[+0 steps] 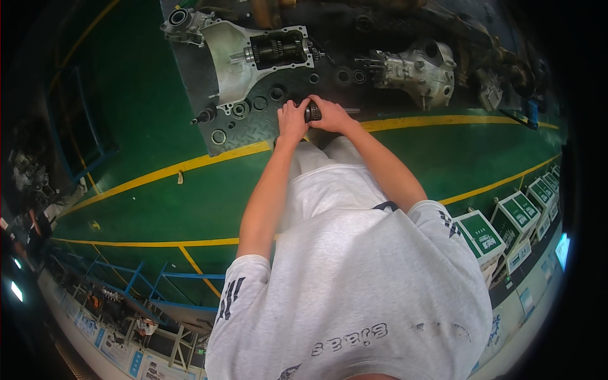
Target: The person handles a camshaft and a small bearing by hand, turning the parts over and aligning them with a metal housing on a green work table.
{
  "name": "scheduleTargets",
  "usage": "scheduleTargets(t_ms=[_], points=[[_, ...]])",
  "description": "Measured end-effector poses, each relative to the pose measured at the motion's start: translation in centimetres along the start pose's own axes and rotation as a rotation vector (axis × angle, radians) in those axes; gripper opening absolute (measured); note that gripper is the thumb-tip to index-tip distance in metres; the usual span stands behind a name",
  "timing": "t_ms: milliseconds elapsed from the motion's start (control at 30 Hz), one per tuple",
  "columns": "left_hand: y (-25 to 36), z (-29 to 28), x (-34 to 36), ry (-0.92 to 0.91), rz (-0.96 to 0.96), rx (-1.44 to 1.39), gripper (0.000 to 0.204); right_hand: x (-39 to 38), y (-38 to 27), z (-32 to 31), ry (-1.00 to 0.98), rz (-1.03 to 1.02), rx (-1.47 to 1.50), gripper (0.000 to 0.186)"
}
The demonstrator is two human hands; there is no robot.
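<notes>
L hand (292, 121) & R hand (329, 115) hide ends of dark ribbed part (312, 113); full shape unclear, exact finger contact too sm. to tell. Desk (195, 82) cut off at top edge, as is brown obj. (265, 12), kind unclear. Dark metal parts (520, 77), far R, dim/blurry. Machinery (31, 174), far L, blurred. Wall panels (117, 345): print too sm. Shirt (380, 266) cut by btm edge.

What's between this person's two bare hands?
Between the left hand and right hand, the head view shows a dark, ridged, round metal part, held by both.
</notes>
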State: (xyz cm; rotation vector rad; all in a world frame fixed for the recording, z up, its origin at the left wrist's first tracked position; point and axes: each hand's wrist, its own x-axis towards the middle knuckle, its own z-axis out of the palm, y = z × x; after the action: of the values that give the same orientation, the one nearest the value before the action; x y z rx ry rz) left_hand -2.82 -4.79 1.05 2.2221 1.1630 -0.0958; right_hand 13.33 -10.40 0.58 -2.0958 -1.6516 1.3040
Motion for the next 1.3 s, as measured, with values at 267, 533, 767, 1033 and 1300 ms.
scheduleTargets(t_ms=[267,533,767,1033,1300], points=[[0.1,0.5,0.7,-0.069,-0.053,0.040,0.074,0.5,2.0,0.5,0.016,-0.074,0.133,0.082],[-0.1,0.9,1.9,-0.047,0.027,-0.021,0.081,0.6,2.0,1.2,0.069,0.049,0.143,0.079],[-2.6,1.3,1.7,-0.105,0.020,-0.185,0.080,0.9,0.5,0.9,0.103,-0.004,0.062,0.079],[-3.7,2.1,1.0,0.001,0.046,-0.356,0.071,1.3,1.2,1.6,0.173,-0.057,0.056,0.085],[-3.5,1.5,1.0,-0.063,0.001,-0.355,0.070,0.5,0.8,-0.4,0.046,-0.017,0.115,0.090]])
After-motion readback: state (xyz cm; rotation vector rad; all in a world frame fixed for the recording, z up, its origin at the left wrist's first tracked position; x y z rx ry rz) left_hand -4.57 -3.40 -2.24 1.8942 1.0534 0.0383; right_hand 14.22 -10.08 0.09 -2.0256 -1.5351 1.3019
